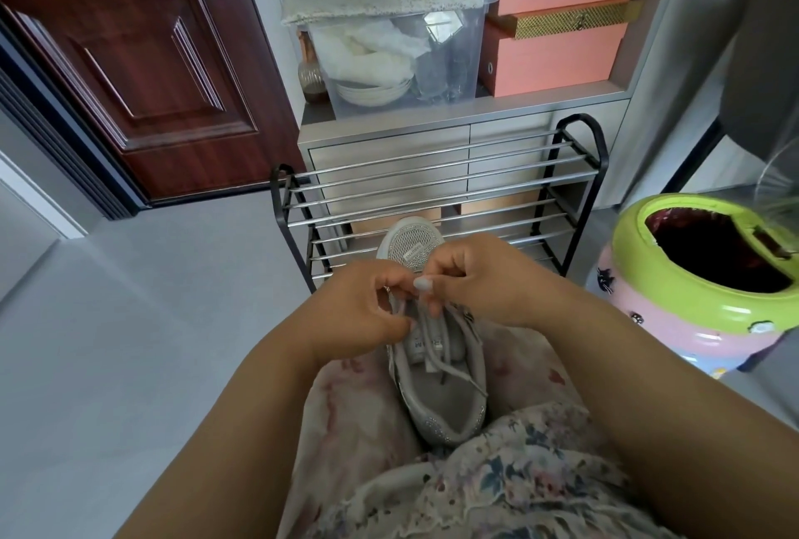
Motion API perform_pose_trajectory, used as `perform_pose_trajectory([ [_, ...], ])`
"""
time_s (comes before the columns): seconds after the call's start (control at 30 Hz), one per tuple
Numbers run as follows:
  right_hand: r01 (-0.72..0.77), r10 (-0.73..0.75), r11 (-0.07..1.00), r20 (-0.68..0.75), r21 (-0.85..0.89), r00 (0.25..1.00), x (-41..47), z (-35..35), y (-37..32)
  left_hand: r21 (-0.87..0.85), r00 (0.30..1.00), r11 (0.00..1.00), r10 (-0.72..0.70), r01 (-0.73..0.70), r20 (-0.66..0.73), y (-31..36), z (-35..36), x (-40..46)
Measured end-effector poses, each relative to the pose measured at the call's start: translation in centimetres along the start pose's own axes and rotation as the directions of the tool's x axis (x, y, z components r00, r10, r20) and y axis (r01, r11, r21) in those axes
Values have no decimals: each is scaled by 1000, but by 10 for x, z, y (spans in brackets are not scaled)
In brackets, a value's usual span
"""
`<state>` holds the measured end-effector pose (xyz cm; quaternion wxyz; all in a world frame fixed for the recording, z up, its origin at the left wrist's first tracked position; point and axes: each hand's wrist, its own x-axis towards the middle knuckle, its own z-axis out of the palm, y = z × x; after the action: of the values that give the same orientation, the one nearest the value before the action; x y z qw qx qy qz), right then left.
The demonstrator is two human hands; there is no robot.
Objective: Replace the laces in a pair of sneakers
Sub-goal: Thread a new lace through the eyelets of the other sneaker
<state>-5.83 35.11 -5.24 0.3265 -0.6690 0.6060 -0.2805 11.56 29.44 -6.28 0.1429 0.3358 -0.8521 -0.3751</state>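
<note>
A grey sneaker (436,391) with a glittery toe and heel lies on my lap, toe pointing away from me. Its grey lace (449,367) runs loose over the tongue and trails into the shoe's opening. My left hand (367,309) grips the lace at the left side of the eyelets, fingers curled. My right hand (480,279) pinches the lace above the tongue, close against the left hand. The eyelets under my fingers are hidden.
A black and chrome shoe rack (441,188) stands just beyond my knees before a grey cabinet. A green-rimmed pink ceramic pot (674,292) stands at my right. A brown door (142,62) is at the left. Grey floor (129,344) lies to my left.
</note>
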Motion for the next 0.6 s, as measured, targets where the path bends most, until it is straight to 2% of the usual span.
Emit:
perform_pose_trajectory([
  [0.1, -14, 19, 987, 27, -159, 999, -1, -5, 6, 63, 1000, 998, 8, -9, 5, -2, 2, 2],
  [0.17, -6, 18, 966, 41, -259, 999, -1, -10, 10, 183, 998, 982, 41, -48, 41, -3, 3, 4],
  [0.3, 25, 27, 910, 121, -414, 992, -1, -15, 12, 430, 988, 895, 65, -119, 138, 2, 11, 8],
  [0.43, 79, -17, 830, 117, -552, 993, 5, -5, 18, 617, 982, 771, 58, -159, 180, 4, 19, 15],
  [0.53, 99, -62, 798, 82, -594, 995, 12, 4, 24, 643, 977, 741, 88, -195, 195, -1, 22, 18],
  [0.6, 97, -64, 788, 75, -608, 995, 15, 8, 26, 547, 979, 816, 107, -187, 176, -8, 22, 17],
])
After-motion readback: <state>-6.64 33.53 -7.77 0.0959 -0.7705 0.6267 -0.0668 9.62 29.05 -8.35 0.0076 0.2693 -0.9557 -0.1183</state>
